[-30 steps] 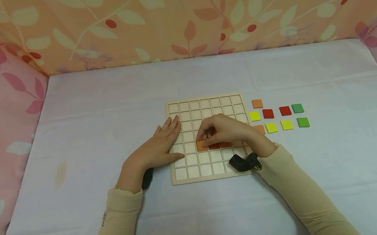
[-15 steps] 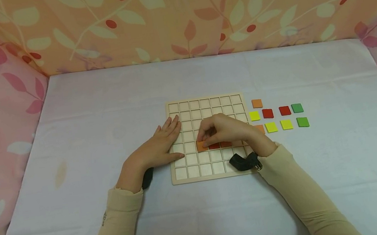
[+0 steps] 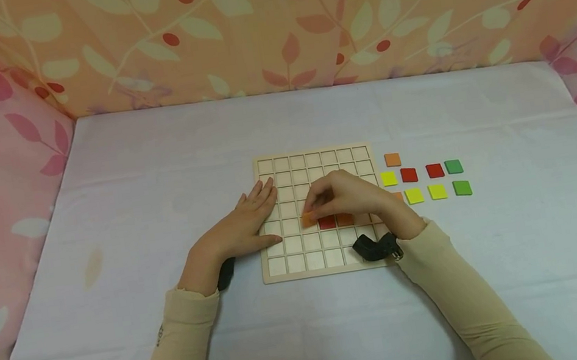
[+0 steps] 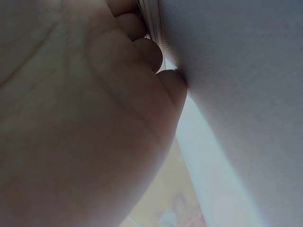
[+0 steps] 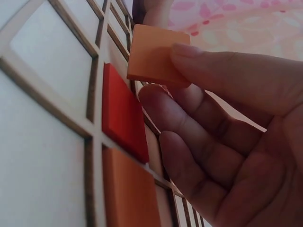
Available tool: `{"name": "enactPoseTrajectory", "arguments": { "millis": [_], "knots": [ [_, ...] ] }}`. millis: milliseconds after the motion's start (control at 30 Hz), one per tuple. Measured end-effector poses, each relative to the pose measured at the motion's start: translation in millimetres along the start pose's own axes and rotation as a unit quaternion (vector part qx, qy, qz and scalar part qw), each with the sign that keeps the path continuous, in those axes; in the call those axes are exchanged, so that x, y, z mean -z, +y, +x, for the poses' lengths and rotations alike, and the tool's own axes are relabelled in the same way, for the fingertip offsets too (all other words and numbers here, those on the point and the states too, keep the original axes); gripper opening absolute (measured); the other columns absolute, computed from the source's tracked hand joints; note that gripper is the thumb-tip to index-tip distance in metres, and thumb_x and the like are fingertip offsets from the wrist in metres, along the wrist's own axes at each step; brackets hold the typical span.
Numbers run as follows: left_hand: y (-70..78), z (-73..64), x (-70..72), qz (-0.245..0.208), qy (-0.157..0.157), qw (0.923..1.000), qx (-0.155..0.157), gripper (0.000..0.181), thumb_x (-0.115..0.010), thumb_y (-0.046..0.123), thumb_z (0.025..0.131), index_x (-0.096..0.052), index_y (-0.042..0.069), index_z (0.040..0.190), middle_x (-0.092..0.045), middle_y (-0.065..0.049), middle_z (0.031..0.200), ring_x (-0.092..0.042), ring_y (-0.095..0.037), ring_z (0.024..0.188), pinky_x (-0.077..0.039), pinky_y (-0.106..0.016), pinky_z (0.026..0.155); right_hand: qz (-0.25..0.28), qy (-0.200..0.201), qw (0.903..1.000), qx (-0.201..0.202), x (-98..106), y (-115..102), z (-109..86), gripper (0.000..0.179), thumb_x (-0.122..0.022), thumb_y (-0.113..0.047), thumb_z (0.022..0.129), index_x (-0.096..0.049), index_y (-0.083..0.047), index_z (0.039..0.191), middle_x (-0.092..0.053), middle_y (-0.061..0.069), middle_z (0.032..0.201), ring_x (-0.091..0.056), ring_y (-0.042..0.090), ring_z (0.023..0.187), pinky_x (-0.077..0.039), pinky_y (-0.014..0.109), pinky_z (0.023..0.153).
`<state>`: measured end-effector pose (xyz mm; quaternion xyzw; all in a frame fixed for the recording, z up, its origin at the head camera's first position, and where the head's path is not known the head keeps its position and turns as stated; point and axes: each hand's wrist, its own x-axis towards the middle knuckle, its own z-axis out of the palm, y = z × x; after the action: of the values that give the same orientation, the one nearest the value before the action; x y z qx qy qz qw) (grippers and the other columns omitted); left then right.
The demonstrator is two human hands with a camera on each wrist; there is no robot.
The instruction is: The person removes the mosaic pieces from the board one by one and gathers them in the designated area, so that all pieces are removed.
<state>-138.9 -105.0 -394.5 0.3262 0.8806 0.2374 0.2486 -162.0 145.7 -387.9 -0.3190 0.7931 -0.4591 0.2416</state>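
A wooden grid board (image 3: 296, 263) lies in the middle of the table. My left hand (image 3: 242, 226) rests flat on its left edge, fingers straight and thumb spread. Above the grid, my right hand (image 3: 348, 193) pinches a square orange tile (image 5: 154, 54) between thumb and fingers. In the right wrist view that tile stands clear of the board. Beside it, a red tile (image 5: 124, 113) and another orange tile (image 5: 130, 189) sit in neighbouring cells of the same row. The right hand and wrist cover part of the board's right side.
Right of the board lie loose tiles: an orange one (image 3: 393, 160), several yellow ones (image 3: 414, 195), two red ones (image 3: 435, 170) and two green ones (image 3: 462, 188). Another orange tile is partly behind the right wrist. White cloth (image 3: 107, 230) covers the table, with patterned fabric walls (image 3: 245, 32) around it.
The pinched orange tile, earlier at its cell left of the red tile, has risen and tilted with my right hand. My left hand has stayed put.
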Motion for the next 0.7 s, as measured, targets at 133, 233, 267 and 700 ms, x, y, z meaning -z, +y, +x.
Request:
{"name": "enactPoseTrajectory", "arguments": {
  "millis": [133, 233, 267, 700],
  "knots": [
    [0.6, -0.8, 0.2, 0.0, 0.0, 1.0, -0.001, 0.088, -0.063, 0.03, 0.091, -0.006, -0.001, 0.149, 0.008, -0.011, 0.157, 0.012, -0.025, 0.142, 0.0, -0.048, 0.114, 0.005, 0.003, 0.9999, -0.01, 1.3, -0.4, -2.1, 0.006, -0.07, -0.003, 0.083, -0.072, -0.002, 0.089, -0.068, 0.002, 0.085, -0.063, 0.016, 0.077, -0.052, 0.029, 0.073],
    [0.4, -1.2, 0.2, 0.001, 0.002, 1.0, 0.0, 0.088, -0.063, 0.03, 0.091, -0.006, -0.001, 0.149, 0.008, -0.01, 0.157, 0.012, -0.025, 0.143, -0.001, -0.047, 0.114, 0.006, 0.006, 0.9998, -0.016, 1.9, 0.0, -4.2, 0.007, -0.07, -0.004, 0.084, -0.072, -0.003, 0.09, -0.068, 0.002, 0.085, -0.063, 0.016, 0.077, -0.052, 0.029, 0.073],
    [0.3, -1.1, 0.0, 0.001, 0.002, 1.0, 0.0, 0.087, -0.063, 0.031, 0.091, -0.006, -0.001, 0.149, 0.008, -0.01, 0.157, 0.012, -0.025, 0.143, -0.001, -0.047, 0.114, 0.007, 0.007, 0.9998, -0.02, 2.2, 0.4, -5.3, 0.007, -0.07, -0.005, 0.084, -0.072, -0.003, 0.09, -0.068, 0.002, 0.085, -0.063, 0.016, 0.077, -0.052, 0.029, 0.073],
    [-0.7, -0.8, 0.1, 0.008, 0.002, 1.0, -0.006, 0.089, -0.064, 0.031, 0.09, -0.006, -0.003, 0.149, 0.008, -0.013, 0.156, 0.012, -0.026, 0.142, 0.0, -0.048, 0.114, 0.0, 0.038, 0.9967, -0.072, 7.3, -0.6, -24.7, 0.007, -0.072, -0.008, 0.083, -0.073, -0.006, 0.089, -0.067, 0.0, 0.082, -0.059, 0.018, 0.076, -0.049, 0.028, 0.071]
  ]
}}
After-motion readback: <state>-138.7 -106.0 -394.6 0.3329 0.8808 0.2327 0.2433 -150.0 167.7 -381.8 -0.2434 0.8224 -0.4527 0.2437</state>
